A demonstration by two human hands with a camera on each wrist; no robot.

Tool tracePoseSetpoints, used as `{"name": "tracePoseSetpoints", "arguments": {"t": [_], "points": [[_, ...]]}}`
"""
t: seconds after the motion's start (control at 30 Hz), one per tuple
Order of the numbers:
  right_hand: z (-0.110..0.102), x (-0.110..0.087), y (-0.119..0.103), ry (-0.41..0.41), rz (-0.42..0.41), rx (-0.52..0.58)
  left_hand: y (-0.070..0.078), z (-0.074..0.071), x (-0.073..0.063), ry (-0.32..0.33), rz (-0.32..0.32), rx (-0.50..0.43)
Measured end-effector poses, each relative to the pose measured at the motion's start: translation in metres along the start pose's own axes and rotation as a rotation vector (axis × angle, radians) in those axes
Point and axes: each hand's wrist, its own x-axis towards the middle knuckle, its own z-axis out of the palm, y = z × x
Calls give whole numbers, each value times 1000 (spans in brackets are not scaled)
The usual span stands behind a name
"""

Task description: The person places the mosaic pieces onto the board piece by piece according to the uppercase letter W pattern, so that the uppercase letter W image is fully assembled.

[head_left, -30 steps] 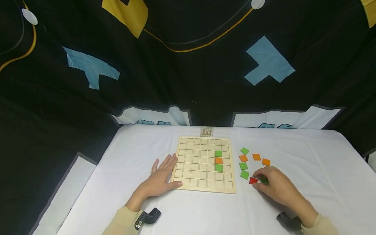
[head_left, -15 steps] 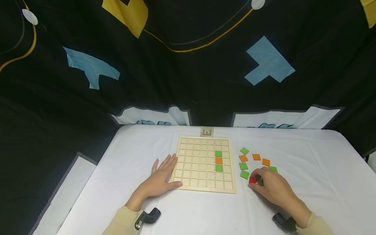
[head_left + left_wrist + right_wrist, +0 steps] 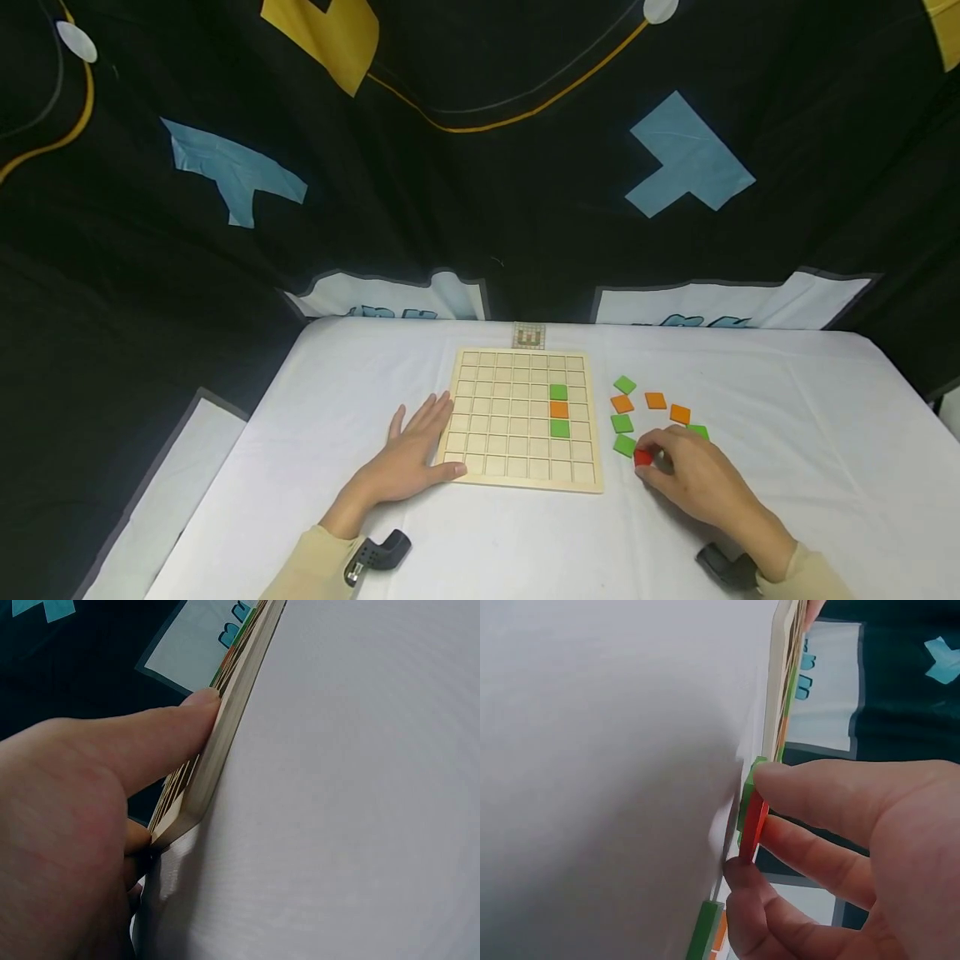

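A square wooden grid board (image 3: 517,458) lies on the white table. One column bears a green tile (image 3: 558,392), an orange tile (image 3: 558,409) and a second green tile (image 3: 559,428). My left hand (image 3: 408,458) rests spread along the board's left edge, its thumb on the near left corner; the left wrist view shows that thumb on the wooden rim (image 3: 217,742). To the right of the board, my right hand (image 3: 697,475) pinches a red tile (image 3: 753,825) between thumb and fingers. Right beside it in the right wrist view is a green tile (image 3: 747,799).
Loose tiles lie right of the board: several green ones, such as the green tile (image 3: 625,446), and orange ones, such as the orange tile (image 3: 656,401). A small patterned card (image 3: 528,336) lies behind the board. A black patterned cloth (image 3: 480,208) hangs behind the table.
My right hand has shifted slightly left and its fingers have closed on the red tile. A green tile once under the hand now shows behind it. My left hand has stayed still.
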Motion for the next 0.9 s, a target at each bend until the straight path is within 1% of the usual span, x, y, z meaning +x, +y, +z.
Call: {"name": "tracePoseSetpoints", "arguments": {"t": [0.13, 0.37, 0.53, 0.7, 0.9], "points": [[-2, 1, -1, 7, 4, 6, 1, -1, -1, 4, 3, 2], [-4, 3, -3, 57, -27, 23, 2, -2, -1, 1, 6, 6], [-2, 5, -8, 69, -28, 39, 2, -2, 0, -3, 2, 3], [0, 8, -12, 93, -48, 50, 2, -2, 0, -3, 4, 7], [3, 12, -20, 93, -54, 56, 2, -2, -1, -7, 2, 8]]}}
